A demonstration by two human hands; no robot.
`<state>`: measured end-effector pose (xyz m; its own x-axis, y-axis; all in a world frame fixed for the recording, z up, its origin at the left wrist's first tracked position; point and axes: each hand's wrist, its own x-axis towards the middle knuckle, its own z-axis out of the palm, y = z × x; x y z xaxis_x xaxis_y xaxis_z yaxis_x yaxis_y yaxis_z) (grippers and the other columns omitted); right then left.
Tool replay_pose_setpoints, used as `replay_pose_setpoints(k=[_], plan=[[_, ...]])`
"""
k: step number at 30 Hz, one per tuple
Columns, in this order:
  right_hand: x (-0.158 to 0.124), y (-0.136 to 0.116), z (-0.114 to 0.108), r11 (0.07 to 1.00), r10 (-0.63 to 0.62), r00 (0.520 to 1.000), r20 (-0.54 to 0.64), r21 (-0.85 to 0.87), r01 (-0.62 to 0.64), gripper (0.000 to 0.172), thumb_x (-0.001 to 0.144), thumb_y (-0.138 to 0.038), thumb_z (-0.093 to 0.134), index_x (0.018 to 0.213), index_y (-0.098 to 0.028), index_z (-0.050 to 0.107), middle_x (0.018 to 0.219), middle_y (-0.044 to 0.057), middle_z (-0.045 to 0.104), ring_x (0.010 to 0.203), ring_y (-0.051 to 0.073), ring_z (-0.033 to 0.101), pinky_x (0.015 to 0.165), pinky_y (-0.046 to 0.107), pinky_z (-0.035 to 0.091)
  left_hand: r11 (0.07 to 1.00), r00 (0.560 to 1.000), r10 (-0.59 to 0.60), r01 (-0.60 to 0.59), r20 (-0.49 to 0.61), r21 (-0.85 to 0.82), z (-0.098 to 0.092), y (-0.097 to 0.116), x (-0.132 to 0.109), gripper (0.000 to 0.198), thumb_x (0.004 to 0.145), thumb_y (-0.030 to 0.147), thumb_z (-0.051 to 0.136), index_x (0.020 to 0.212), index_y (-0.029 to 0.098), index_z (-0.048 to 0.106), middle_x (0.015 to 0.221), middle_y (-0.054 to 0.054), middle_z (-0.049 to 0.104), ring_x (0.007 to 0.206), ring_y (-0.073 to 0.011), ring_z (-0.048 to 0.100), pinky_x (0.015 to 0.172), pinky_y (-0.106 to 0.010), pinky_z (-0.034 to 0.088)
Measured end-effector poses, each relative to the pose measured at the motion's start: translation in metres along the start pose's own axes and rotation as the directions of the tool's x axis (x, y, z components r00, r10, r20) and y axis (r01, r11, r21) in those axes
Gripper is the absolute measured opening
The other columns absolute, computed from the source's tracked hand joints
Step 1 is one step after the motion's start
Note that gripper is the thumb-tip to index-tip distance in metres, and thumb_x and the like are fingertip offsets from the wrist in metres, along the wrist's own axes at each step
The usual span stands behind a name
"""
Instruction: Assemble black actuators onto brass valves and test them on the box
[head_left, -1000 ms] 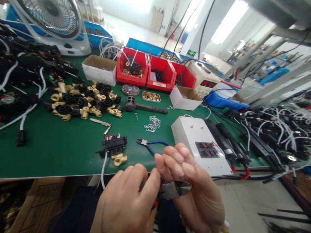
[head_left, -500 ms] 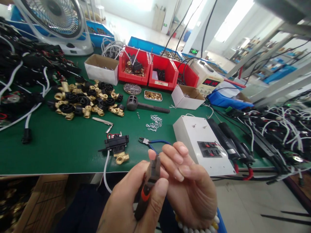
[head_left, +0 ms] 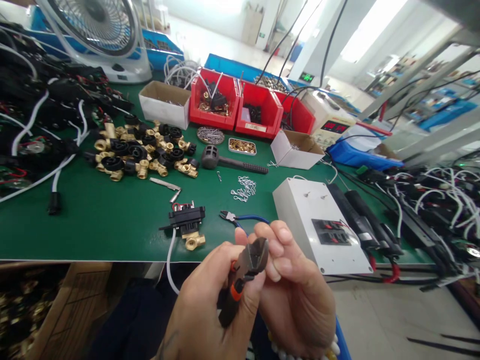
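My left hand (head_left: 210, 310) is closed around the black and orange handles of a pair of cutting pliers (head_left: 245, 267), jaws pointing up and to the right. My right hand (head_left: 296, 290) is curled just behind the jaws, fingertips pinched close to them; whatever it holds is too small to make out. Both hands hover in front of the table's near edge, above my lap. On the green mat just beyond lie a black valve with a brass fitting and white cable (head_left: 186, 223) and blue-handled pliers (head_left: 240, 218).
A white switch box (head_left: 300, 210) stands right of my hands. Farther back lie a heap of brass and black valve bodies (head_left: 142, 152), a mallet (head_left: 228, 161), wire clips (head_left: 244, 188), red bins (head_left: 234, 102), cardboard boxes, a fan (head_left: 101, 35) and cable tangles on both sides.
The pliers came out from between my hands: the left hand raised them upright, then tilted the jaws right toward the right fingertips. The view shifted slightly.
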<state>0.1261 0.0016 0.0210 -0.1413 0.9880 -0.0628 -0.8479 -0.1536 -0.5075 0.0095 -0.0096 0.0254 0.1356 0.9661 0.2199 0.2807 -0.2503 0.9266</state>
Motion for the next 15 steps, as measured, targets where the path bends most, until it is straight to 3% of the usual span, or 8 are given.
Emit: replay_pose_setpoints(k=[7,15], plan=[[0.0004,0.001,0.001,1.0,0.009,1.0,0.015,-0.003,-0.009,0.015,0.076,-0.005,0.062,0.084,-0.017,0.063,0.078,-0.006,0.054,0.063,0.001,0.053,0.107,0.028,0.045,1.0,1.0,0.026,-0.026,0.002,0.007,0.0012,-0.0023,0.0011,0.01,0.091,0.019,0.053,0.086,0.025,0.059,0.08,0.008,0.068,0.073,-0.0066,0.067,0.069,-0.011,0.051],[0.0005,0.003,0.0024,0.999,0.03,0.999,0.012,0.027,-0.03,0.015,0.076,-0.017,0.07,0.088,-0.02,0.063,0.074,-0.007,0.051,0.063,0.005,0.048,0.095,0.028,0.049,0.999,0.998,-0.052,0.052,-0.019,-0.005,-0.007,-0.0002,-0.0034,0.014,0.092,0.023,0.049,0.083,0.024,0.059,0.069,0.007,0.061,0.066,-0.0089,0.065,0.058,-0.014,0.05]])
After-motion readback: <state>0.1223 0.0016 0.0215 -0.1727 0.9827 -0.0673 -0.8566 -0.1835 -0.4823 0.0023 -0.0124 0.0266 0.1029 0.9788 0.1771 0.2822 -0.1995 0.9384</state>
